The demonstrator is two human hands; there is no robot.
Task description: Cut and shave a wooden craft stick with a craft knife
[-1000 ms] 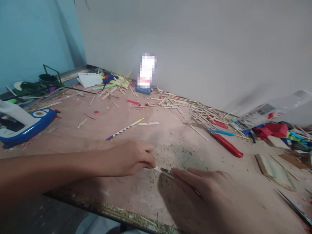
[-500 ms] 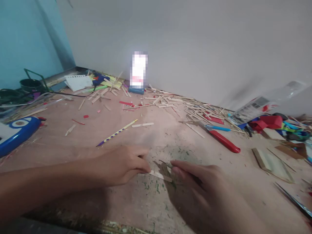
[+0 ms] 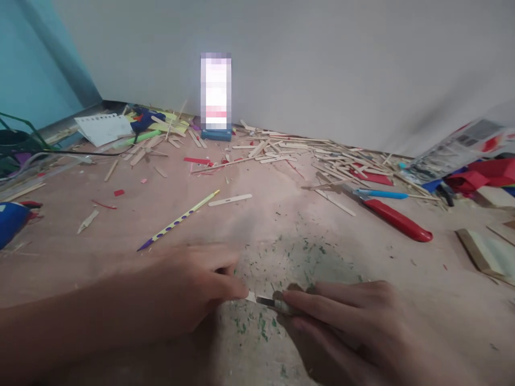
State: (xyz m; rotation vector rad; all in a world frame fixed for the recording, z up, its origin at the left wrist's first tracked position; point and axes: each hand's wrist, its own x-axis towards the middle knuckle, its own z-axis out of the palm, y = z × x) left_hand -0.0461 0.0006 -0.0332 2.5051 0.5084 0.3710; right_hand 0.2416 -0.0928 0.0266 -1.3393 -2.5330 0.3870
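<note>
Right hand [image 3: 354,316], fingers closed around a tool with a flat, grey metal blade [image 3: 265,301], and that blade sits right over a slim, pale wooden stick [image 3: 251,296] between the hands! Left hand [image 3: 201,284] pinches the stick's near end low on the green-flecked table [image 3: 281,257]. Beyond the left, a spotted yellow pencil [image 3: 177,221], purple-tipped; beyond the right, a glossy red handle [image 3: 398,220]; farthest, a jumbled pile of flat sticks [image 3: 277,150].

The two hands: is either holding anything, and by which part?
The left hand holds a pale wooden stick by one end; the right hand holds a blade behind its exposed tip, the rest mostly hidden.
</note>
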